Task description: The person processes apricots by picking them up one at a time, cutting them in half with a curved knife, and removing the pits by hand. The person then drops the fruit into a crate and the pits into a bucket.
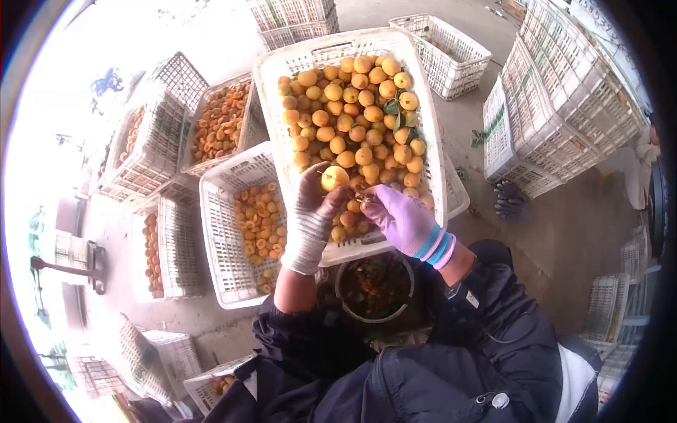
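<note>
My left hand (312,218), in a whitish striped glove with bare fingertips, holds a yellow-orange fruit (334,178) between thumb and fingers. Close on its right, my right hand (400,217), in a purple glove with blue bands at the wrist, has its fingers pinched on something small and dark that I cannot make out. Both hands are above the near part of a white crate (434,141) full of whole orange fruits (350,123), with a few green leaves (402,116) among them.
Left of the full crate, a white crate (220,240) holds fruit pieces. A round bucket (374,319) of dark scraps stands below my hands. More fruit crates (151,151) are at left, stacked crates (557,106) at right. A dark glove (509,199) lies on the floor.
</note>
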A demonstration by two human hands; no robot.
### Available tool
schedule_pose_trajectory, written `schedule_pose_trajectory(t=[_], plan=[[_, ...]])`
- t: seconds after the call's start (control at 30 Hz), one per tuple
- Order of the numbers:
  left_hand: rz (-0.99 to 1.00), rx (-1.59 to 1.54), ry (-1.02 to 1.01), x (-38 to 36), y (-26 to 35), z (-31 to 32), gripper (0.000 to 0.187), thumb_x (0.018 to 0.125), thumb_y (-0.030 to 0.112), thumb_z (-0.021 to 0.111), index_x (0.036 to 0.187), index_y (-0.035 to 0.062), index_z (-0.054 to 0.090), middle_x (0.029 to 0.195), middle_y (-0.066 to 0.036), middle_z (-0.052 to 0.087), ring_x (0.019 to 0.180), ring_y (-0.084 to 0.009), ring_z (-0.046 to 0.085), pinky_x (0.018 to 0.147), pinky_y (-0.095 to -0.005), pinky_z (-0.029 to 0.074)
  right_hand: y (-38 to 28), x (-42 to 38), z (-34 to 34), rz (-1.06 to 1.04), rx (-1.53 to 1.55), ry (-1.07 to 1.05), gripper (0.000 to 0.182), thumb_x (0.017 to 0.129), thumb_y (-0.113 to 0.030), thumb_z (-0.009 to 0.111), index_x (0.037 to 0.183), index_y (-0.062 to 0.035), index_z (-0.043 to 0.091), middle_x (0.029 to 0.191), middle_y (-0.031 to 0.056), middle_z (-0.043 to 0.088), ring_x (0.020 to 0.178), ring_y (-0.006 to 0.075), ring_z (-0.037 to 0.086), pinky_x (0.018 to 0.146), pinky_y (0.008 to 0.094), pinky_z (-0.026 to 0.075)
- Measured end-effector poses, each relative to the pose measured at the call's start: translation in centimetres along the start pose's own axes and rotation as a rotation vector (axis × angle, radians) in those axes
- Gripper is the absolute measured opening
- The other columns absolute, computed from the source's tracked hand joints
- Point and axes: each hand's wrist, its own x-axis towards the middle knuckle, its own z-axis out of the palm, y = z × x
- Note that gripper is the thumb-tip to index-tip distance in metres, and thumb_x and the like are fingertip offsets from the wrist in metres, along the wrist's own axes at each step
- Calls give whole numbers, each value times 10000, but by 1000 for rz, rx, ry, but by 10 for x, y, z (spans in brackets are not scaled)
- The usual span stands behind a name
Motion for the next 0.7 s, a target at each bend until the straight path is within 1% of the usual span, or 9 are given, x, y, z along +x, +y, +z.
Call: schedule_pose_trajectory(t=[0.07,0.27,0.33,0.4,0.47,0.5,0.53,0.63,0.7], plan=[[4,23,8,2,-5,4,523,888,130,736,1345,39,499,1252,-60,580,1165,-154,529,1038,-321,409,10,-1,-1,18,5,7,257,973,-280,591,948,-28,553,832,188,657,826,394,659,661,437,518],[-40,151,19,4,-16,3,548,887,140,738,1359,21,485,1262,-63,575,1169,-152,525,1035,-315,412,25,1,-2,59,-10,-88,248,944,-248,624,979,-15,547,836,186,657,819,400,653,668,440,523],[-20,329,4,3,-22,1,555,885,123,737,1364,15,480,1257,-59,574,1161,-154,528,1035,-312,410,24,2,-5,82,-32,-110,251,940,-248,629,990,-14,552,841,186,659,822,400,655,670,440,525],[-29,287,8,2,-23,6,555,898,165,729,1371,22,478,1252,-57,572,1139,-149,535,1025,-302,411,25,1,-3,100,-54,-137,255,936,-247,634,1002,-14,557,846,187,662,825,400,656,672,440,527],[-92,143,20,-1,-16,17,562,916,268,711,1370,30,481,1241,-57,572,1124,-138,534,1006,-298,418,25,0,0,62,21,-78,192,961,-197,603,995,-14,555,846,185,652,801,393,646,660,410,500],[-48,137,72,-3,-11,27,460,975,315,616,1297,1,519,1166,-104,601,1085,-165,560,984,-310,434,29,0,3,55,-32,-80,199,969,-212,592,1010,-21,554,854,183,655,807,399,644,659,414,502],[-46,135,75,-3,-16,25,460,975,315,616,1297,1,519,1166,-104,601,1085,-165,560,984,-310,434,29,0,3,53,-33,-83,199,969,-212,592,1010,-21,554,854,183,655,807,399,644,659,414,502],[-33,180,159,-1,-33,19,610,990,530,485,1308,11,519,1145,-113,605,1062,-169,565,961,-310,443,24,1,4,26,-91,-53,222,975,-232,587,1005,-15,553,844,190,654,812,403,644,659,418,503],[-63,169,110,-1,-32,13,588,989,493,516,1332,16,494,1176,-113,592,1079,-176,558,971,-316,440,20,0,3,93,1,-64,259,982,-262,580,998,-5,552,830,201,654,817,409,646,661,419,504]])
